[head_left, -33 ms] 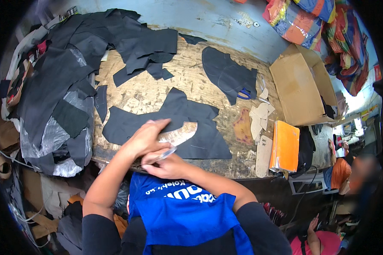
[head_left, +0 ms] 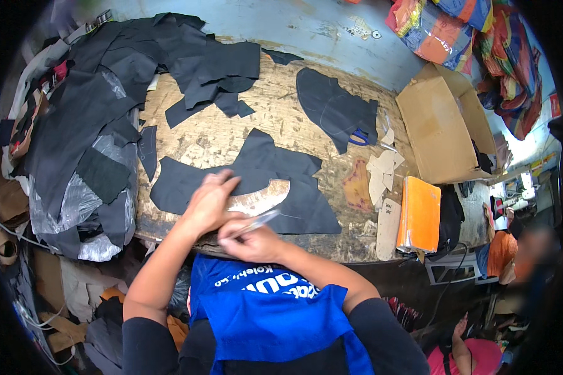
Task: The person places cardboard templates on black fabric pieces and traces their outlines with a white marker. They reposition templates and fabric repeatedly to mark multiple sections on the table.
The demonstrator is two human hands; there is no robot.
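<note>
The open box (head_left: 433,128) at the table's (head_left: 187,136) right end has something dark (head_left: 483,161) in its mouth; I can't make out what. Closer in, the left hand (head_left: 211,201) reaches forward, fingers extended, palm down over the left end of a curved template (head_left: 261,199), gripping nothing I can see. The template lies on a black sheet (head_left: 306,203). The right hand (head_left: 251,240), fingers curled, grips a pen (head_left: 264,219) slanting toward the template's lower edge.

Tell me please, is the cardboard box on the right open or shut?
The cardboard box is open: its brown inner walls show, and something dark is visible inside.
</note>
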